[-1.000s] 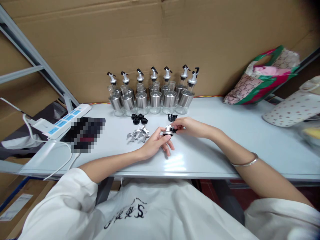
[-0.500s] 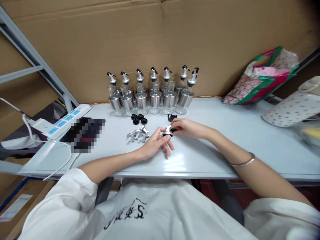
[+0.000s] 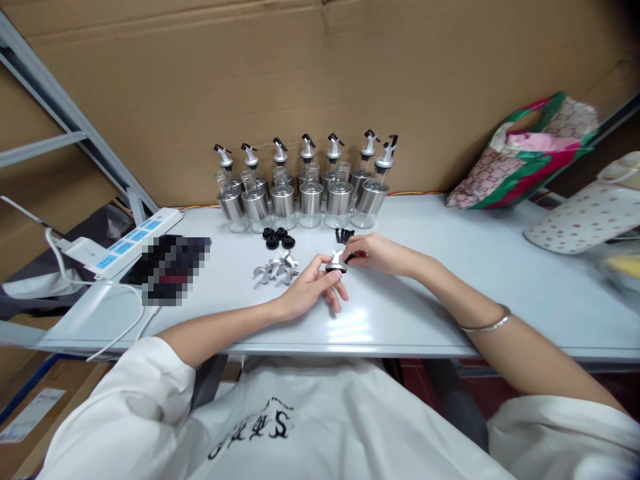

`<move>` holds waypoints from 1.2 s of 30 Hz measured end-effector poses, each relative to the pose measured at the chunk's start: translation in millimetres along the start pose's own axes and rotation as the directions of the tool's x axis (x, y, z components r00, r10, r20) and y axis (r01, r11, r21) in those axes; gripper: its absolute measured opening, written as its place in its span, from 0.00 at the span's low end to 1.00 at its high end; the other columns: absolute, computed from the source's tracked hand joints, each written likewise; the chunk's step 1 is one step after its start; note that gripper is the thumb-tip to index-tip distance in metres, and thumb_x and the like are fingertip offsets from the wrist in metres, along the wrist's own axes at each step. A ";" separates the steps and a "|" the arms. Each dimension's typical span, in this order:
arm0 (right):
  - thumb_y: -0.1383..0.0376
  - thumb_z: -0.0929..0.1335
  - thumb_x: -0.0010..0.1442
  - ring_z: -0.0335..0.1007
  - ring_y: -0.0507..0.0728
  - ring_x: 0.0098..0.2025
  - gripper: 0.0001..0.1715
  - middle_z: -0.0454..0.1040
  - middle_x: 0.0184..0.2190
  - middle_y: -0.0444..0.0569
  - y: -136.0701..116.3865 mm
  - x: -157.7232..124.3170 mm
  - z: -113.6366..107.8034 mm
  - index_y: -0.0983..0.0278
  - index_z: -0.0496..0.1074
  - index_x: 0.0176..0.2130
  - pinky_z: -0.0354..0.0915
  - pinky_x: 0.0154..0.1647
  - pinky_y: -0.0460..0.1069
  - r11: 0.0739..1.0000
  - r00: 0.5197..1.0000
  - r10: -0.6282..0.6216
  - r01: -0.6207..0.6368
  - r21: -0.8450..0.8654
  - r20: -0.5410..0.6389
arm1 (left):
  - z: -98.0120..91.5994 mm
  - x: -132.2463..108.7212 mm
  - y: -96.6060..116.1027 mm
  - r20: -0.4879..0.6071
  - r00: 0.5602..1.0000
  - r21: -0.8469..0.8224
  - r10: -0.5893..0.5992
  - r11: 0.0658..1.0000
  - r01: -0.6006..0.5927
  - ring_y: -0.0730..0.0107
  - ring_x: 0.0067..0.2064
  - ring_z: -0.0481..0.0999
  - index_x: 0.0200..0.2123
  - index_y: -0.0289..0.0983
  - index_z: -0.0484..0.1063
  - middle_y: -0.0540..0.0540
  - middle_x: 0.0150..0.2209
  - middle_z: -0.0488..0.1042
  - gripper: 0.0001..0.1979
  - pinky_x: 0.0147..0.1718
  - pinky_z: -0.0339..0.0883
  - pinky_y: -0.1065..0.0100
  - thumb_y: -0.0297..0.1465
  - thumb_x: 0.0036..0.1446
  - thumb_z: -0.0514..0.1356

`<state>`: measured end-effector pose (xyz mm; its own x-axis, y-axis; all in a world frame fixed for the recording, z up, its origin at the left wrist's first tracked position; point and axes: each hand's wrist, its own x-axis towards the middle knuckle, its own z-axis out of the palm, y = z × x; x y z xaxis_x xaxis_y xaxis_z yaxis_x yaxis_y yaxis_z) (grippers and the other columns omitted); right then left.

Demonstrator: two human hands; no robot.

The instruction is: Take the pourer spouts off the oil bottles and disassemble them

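My left hand (image 3: 313,283) grips a silver pourer top (image 3: 337,261) with a dark ring under its base, its thumb and fingers closed around the rim. Close against the right side of that top, my right hand (image 3: 373,253) pinches a small black piece (image 3: 349,258), mostly covered by the fingers. Just beyond this hand lie several small black levers (image 3: 344,235). Left of my left hand sits a pile of silver pourer tops (image 3: 277,269), with black rubber stoppers (image 3: 272,241) behind it.
Glass and steel oil bottles (image 3: 311,199) stand in two rows at the back, the rear ones fitted with pourers. A power strip (image 3: 143,237) and a blurred-out dark object (image 3: 173,270) lie left. A patterned bag (image 3: 525,157) and a dotted white container (image 3: 583,210) are right.
My right hand has shifted very slightly at the pourer top, its fingers still pinched. My left hand holds the top in the same place.
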<state>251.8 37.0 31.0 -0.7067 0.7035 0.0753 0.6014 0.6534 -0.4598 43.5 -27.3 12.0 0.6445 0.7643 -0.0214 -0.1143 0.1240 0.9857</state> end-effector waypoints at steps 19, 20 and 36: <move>0.73 0.63 0.50 0.69 0.53 0.32 0.20 0.72 0.41 0.54 9.7 -7.6 -11.2 0.67 0.74 0.43 0.65 0.36 0.48 0.990 0.990 0.136 -0.135 -0.041 0.025 | -1.4 0.1 -2.0 0.002 1.000 0.007 0.010 1.000 -0.010 0.72 0.20 0.75 0.38 0.39 0.53 0.51 0.26 0.76 0.21 0.23 0.61 0.72 0.47 0.55 0.57; 0.72 0.63 0.50 0.69 0.53 0.32 0.19 0.72 0.40 0.54 8.9 -7.4 -11.3 0.67 0.74 0.42 0.65 0.36 0.48 0.990 0.991 0.131 -0.130 -0.046 0.026 | -1.5 0.2 -1.9 0.000 1.000 0.008 0.011 1.000 -0.011 0.72 0.20 0.75 0.38 0.39 0.53 0.51 0.26 0.76 0.20 0.23 0.60 0.72 0.47 0.56 0.57; 0.62 0.68 0.50 0.70 0.55 0.33 0.19 0.74 0.37 0.52 5.1 -4.2 -9.4 0.67 0.75 0.42 0.65 0.36 0.48 0.987 0.985 0.161 -0.162 0.011 0.054 | -0.8 0.9 -1.1 -0.007 1.000 0.023 0.003 1.000 -0.003 0.72 0.20 0.74 0.38 0.39 0.52 0.51 0.26 0.75 0.22 0.23 0.60 0.72 0.49 0.54 0.57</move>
<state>261.4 40.1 36.6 -0.6198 0.7833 -0.0478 0.7037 0.5277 -0.4756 43.5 -26.2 10.8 0.6385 0.7693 -0.0199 -0.0982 0.1071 0.9894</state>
